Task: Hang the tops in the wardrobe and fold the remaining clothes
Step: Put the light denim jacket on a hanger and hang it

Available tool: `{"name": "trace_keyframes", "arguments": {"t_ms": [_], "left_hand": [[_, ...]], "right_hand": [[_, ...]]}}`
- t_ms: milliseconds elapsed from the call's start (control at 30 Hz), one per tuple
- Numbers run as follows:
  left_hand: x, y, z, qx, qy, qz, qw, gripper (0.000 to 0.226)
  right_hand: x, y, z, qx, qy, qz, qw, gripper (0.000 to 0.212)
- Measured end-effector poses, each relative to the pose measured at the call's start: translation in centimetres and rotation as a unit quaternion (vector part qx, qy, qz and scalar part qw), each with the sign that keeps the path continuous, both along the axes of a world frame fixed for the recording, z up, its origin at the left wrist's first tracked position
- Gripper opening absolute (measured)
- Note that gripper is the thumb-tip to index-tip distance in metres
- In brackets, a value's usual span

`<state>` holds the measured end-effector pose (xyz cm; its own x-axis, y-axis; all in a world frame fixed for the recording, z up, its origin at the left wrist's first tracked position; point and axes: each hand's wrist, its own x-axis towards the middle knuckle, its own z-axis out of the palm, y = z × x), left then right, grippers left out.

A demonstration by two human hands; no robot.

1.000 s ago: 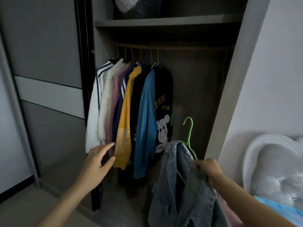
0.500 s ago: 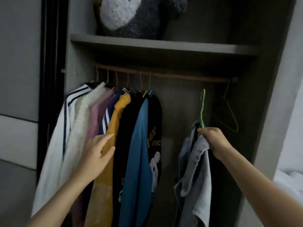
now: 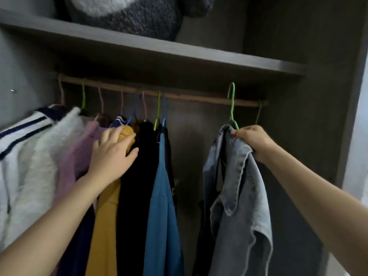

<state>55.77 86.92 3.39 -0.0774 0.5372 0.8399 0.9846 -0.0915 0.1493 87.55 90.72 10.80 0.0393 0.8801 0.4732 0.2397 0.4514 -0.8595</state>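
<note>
1. The faded blue-grey denim jacket [image 3: 235, 186] hangs at right-centre of the frame. It is draped on a thin green wire hanger [image 3: 232, 104] whose hook crosses the wooden rail [image 3: 199, 97] under the grey wardrobe shelf [image 3: 179, 54]. I cannot tell whether the hook is actually seated on the rail.
2. The right hand [image 3: 253, 142] has its grip clenched on the jacket's collar, just below the hanger's neck.
3. The left hand [image 3: 112, 152], left of centre, has a released grip, with its fingers laid flat against the mustard-yellow top [image 3: 105, 226]. The black top [image 3: 135, 186] and the bright blue top [image 3: 161, 216] hang just beside it towards the centre.
4. The denim looks soft and floppy but fairly weighty for so thin a wire. It is bunched unevenly, so the hanger will probably tip and the cloth may slide off one shoulder.
5. The safest hold is probably the hanger's neck under the hook, with the collar pinched against it, not the cloth alone.
6. A stretch of bare rail separates the blue top from the jacket, leaving room to hang it.
</note>
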Motion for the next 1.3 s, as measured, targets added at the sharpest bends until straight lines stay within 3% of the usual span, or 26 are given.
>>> {"name": "trace_keyframes", "arguments": {"t_ms": [133, 267, 433, 500, 600, 800, 1133, 1300], "left_hand": [[-0.1, 1.4, -0.6, -0.032, 0.026, 0.013, 0.999, 0.051], [-1.2, 1.4, -1.3, -0.049, 0.053, 0.023, 0.997, 0.084], [-1.8, 1.3, -1.8, -0.04, 0.05, 0.01, 0.998, 0.077], [-1.9, 1.3, -2.0, -0.037, 0.052, 0.003, 0.998, 0.073], [-1.7, 1.2, -2.1, -0.025, 0.053, 0.003, 0.998, 0.065], [-1.4, 1.4, -2.3, -0.006, 0.06, 0.016, 0.998, 0.053], [-2.3, 2.4, -2.8, 0.042, 0.07, 0.012, 0.997, 0.05], [-2.0, 2.9, -2.9, 0.086, 0.073, 0.005, 0.994, 0.048]], "right_hand": [[-0.7, 1.3, 1.0, -0.004, -0.018, -0.015, 1.0, 0.021], [-3.3, 3.4, 1.7, 0.009, -0.032, -0.032, 0.999, 0.021], [-6.5, 5.2, 2.8, 0.016, -0.108, -0.047, 0.993, 0.008], [-7.5, 5.9, 2.8, 0.018, -0.101, -0.048, 0.994, 0.004], [-8.6, 7.2, 2.7, 0.019, -0.051, -0.055, 0.997, 0.022], [-11.0, 9.7, 2.8, 0.035, -0.091, -0.05, 0.994, 0.041], [-15.5, 12.8, 0.2, -0.014, -0.102, -0.004, 0.995, 0.042], [-16.5, 13.3, -0.5, 0.012, -0.166, 0.001, 0.986, 0.039]]}}
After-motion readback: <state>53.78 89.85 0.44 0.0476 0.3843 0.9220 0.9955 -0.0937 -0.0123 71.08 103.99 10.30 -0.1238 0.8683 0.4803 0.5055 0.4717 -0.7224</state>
